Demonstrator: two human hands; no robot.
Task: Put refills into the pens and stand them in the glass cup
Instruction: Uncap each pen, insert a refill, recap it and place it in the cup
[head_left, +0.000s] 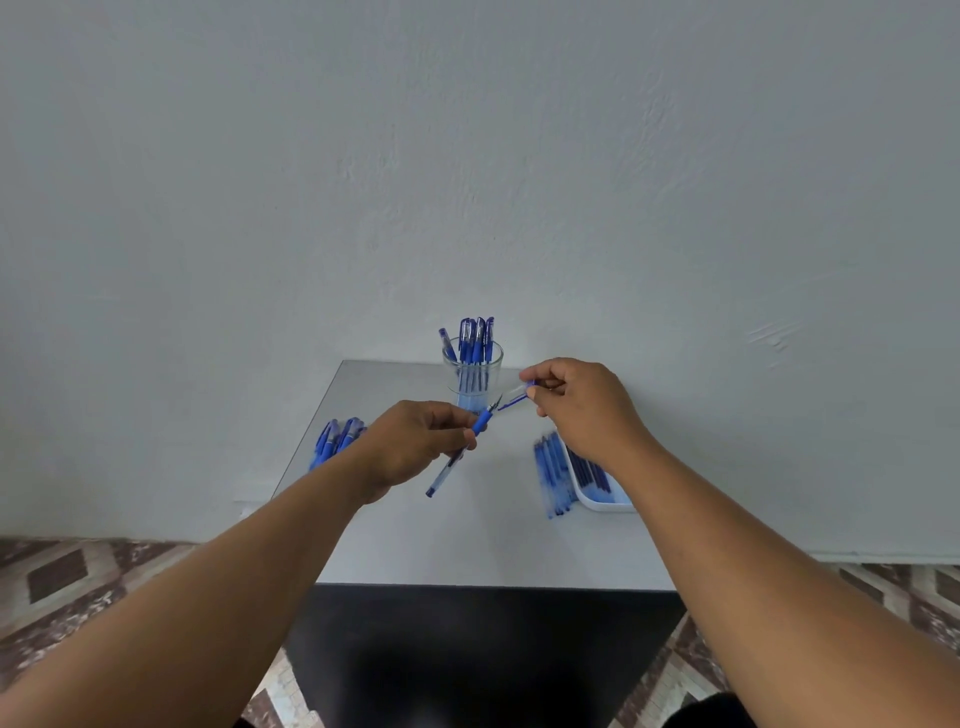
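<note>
Fingers of the left hand (415, 441) curl round a pen (457, 452), tip pointing up and far; the right hand (576, 405) pinches a cap (517, 395) just beside that tip. Looks like capping, the refill apparently in already. Cup (472, 376), far centre of table (467, 545), holds several finished pens. Left: a heap of pens (337, 441), state unclear. Right: loose pens (553, 475) beside a tray (602, 501) of refills (589, 473). Judged roughly mid-task; plenty left to fill.
</note>
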